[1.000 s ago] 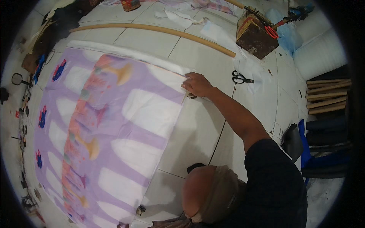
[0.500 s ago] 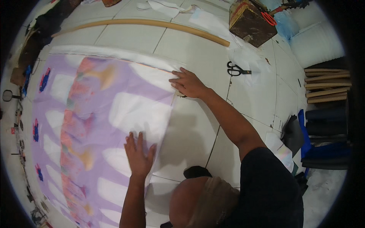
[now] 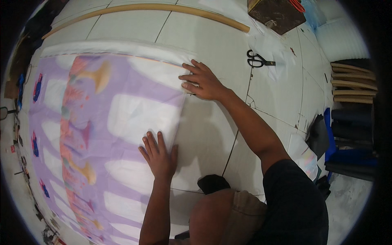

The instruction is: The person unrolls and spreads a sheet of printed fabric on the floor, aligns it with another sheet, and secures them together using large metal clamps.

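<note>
A large purple printed fabric (image 3: 134,87) with white shapes, an orange-pink band and small dark figures is spread on the tiled floor. My left hand (image 3: 159,157) lies on the fabric near its right edge, fingers spread and holding nothing. Farther off, my right hand (image 3: 203,81) rests at the far right corner, its fingers apart over the edge. White fabric (image 3: 110,47) shows in a strip along the far side. Black-handled scissors (image 3: 260,60) lie on the floor to the right of my right hand.
A long cardboard tube (image 3: 143,7) lies beyond the fabric. At the far right stand a brown block (image 3: 275,15) and a white foam roll (image 3: 343,38). Rolled materials (image 3: 353,83) and dark folded cloth (image 3: 351,136) are stacked along the right. My bent knee (image 3: 208,216) is close by.
My left hand has slid slightly right and toward the far side, across the fabric. My right hand stays at the corner, its fingers spread a little wider. The whole view has shifted somewhat.
</note>
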Demonstrator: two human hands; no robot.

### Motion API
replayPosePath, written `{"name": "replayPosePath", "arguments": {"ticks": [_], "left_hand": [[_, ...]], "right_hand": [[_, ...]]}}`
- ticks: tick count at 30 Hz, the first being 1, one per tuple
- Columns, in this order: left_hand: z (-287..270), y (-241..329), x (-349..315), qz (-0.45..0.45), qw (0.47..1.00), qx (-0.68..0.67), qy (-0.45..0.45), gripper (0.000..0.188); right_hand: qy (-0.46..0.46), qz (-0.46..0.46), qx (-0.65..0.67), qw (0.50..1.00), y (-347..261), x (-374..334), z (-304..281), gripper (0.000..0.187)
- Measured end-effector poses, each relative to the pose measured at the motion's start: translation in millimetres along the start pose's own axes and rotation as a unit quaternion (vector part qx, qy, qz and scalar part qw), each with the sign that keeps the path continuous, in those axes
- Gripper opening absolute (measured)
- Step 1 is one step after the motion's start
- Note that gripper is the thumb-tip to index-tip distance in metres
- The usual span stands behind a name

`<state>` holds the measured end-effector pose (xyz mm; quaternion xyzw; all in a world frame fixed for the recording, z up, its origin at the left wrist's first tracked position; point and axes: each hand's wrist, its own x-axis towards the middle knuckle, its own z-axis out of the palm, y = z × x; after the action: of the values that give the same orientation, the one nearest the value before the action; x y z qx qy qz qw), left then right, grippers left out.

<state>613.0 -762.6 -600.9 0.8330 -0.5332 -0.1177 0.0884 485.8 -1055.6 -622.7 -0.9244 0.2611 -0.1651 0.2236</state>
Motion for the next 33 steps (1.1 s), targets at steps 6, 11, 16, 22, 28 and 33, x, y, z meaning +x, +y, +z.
{"name": "replayPosePath", "arguments": {"ticks": [6, 11, 16, 22, 28, 33], "left_hand": [[1.0, 15.9, 31.6, 0.044, 0.998, -0.038, -0.001, 0.061], [5.8, 16.0, 40.8, 0.063, 0.998, -0.015, 0.008, 0.054], [10.6, 17.8, 42.6, 0.062, 0.998, -0.021, 0.003, 0.051], [10.3, 17.1, 43.2, 0.06, 0.998, -0.012, -0.014, 0.051], [9.1, 22.0, 45.2, 0.063, 0.998, -0.019, -0.009, 0.05], [1.5, 18.3, 47.6, 0.027, 0.998, -0.051, -0.016, 0.043]], "right_hand": [[0.015, 0.009, 0.011, 1.0, 6.4, -2.8, 2.4, 0.043], [0.018, 0.008, 0.012, 1.0, 4.1, -2.4, 2.3, 0.046], [0.014, 0.014, 0.001, 1.0, 7.4, -4.1, 4.4, 0.048], [0.017, 0.018, 0.017, 1.0, 6.0, -3.2, 5.2, 0.047], [0.065, 0.026, 0.006, 0.998, 5.9, -6.8, 2.0, 0.055], [0.078, 0.311, 0.075, 0.944, -35.4, -18.4, -19.9, 0.049]]}}
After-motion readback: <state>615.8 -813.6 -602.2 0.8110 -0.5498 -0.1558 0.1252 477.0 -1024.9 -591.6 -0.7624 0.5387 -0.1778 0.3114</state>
